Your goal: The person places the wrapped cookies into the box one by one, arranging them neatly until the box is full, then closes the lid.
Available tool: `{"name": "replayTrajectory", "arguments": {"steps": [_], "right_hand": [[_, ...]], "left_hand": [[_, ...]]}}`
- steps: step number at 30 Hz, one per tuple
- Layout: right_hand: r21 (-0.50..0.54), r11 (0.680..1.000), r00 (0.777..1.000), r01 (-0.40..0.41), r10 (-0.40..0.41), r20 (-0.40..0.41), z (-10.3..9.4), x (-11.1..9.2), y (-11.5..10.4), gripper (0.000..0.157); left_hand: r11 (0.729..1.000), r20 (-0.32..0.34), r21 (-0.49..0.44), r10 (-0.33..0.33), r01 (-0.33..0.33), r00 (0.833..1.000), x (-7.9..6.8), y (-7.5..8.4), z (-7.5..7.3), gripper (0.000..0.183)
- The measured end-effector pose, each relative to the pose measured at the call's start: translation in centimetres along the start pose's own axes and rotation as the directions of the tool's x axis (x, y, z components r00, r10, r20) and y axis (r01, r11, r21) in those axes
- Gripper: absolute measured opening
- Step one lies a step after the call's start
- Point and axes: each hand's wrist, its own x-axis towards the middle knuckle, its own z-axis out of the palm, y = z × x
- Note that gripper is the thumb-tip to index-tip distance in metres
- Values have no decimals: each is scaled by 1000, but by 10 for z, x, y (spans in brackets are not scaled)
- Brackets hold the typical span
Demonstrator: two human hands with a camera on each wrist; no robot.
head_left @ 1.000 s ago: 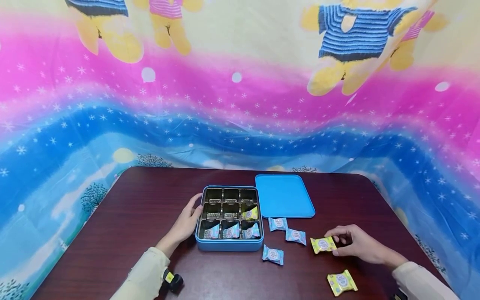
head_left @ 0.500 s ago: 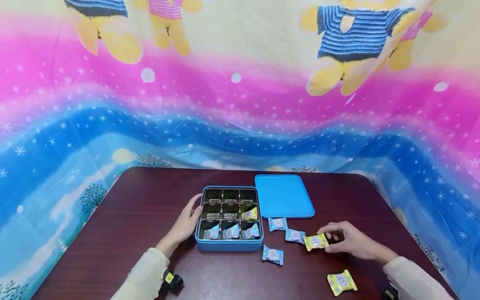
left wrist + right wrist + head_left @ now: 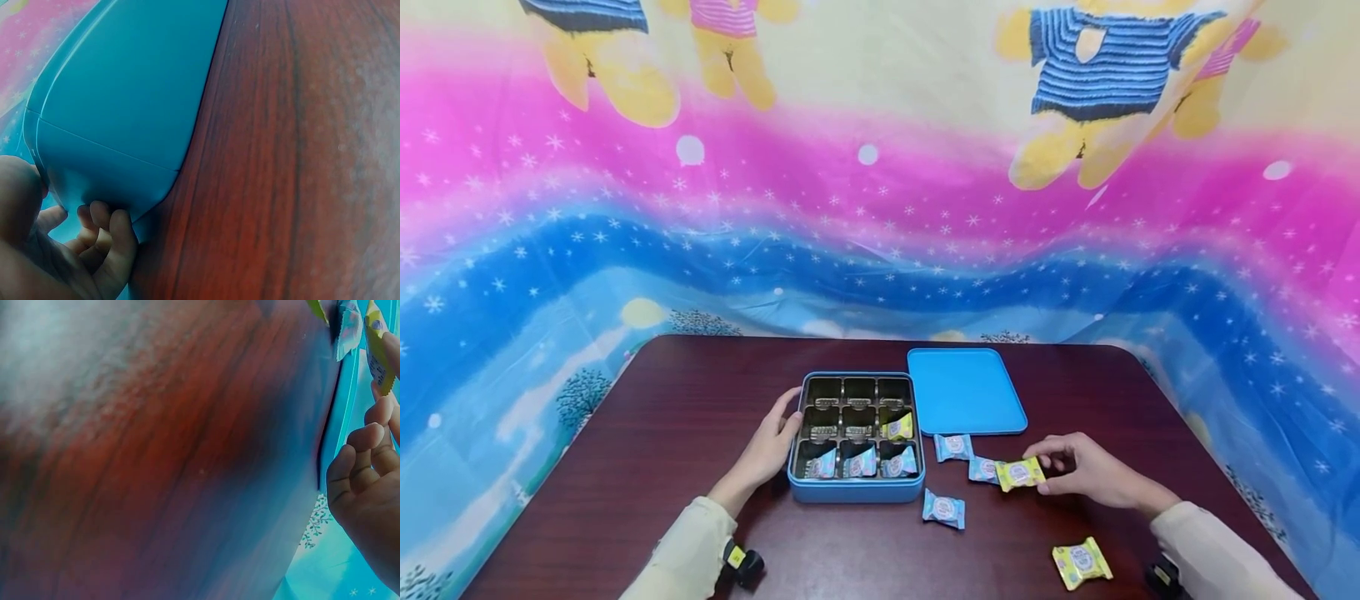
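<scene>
A blue square tin (image 3: pixel 857 492) with a dark divided insert stands on the table. Blue wrapped candies (image 3: pixel 859 462) fill its front row, and a yellow one (image 3: pixel 898 427) sits in the middle row's right compartment. My left hand (image 3: pixel 765 446) rests against the tin's left side, its bent fingers (image 3: pixel 119 240) touching the wall in the left wrist view. My right hand (image 3: pixel 1093 473) pinches a yellow wrapped candy (image 3: pixel 1019 474) between thumb and fingers, right of the tin. In the head view this candy overlaps a blue candy (image 3: pixel 982 469); its printed wrapper (image 3: pixel 379 353) also shows in the right wrist view.
The blue lid (image 3: pixel 967 392) lies behind and right of the tin. Two more blue candies (image 3: pixel 953 447) (image 3: pixel 943 509) lie on the table beside the tin. Another yellow candy (image 3: pixel 1082 563) is near the front right. A patterned cloth (image 3: pixel 880 208) hangs behind the table (image 3: pixel 715 375).
My right hand has carried the yellow candy left and slightly away from me, toward the tin, until it overlaps a blue candy in view. The left hand stays at the tin.
</scene>
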Motion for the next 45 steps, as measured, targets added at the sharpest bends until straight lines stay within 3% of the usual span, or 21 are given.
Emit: {"name": "replayTrajectory", "arguments": {"steps": [9, 19, 29, 45], "right_hand": [[-16, 999, 999, 50, -50, -6, 0, 12, -2, 28], [-12, 1000, 1000, 6, -6, -2, 0, 27, -9, 30], [2, 1000, 1000, 14, -14, 4, 2, 43, -22, 36], [-24, 1000, 1000, -3, 3, -20, 7, 57, -26, 32]], "left_hand": [[1000, 4, -18, -4, 4, 1000, 0, 1, 0, 46], [1000, 2, -9, -7, 7, 1000, 0, 1, 0, 47], [1000, -2, 3, -4, 4, 1000, 2, -2, 1, 48], [1000, 0, 29, -9, 9, 1000, 2, -1, -1, 48]]}}
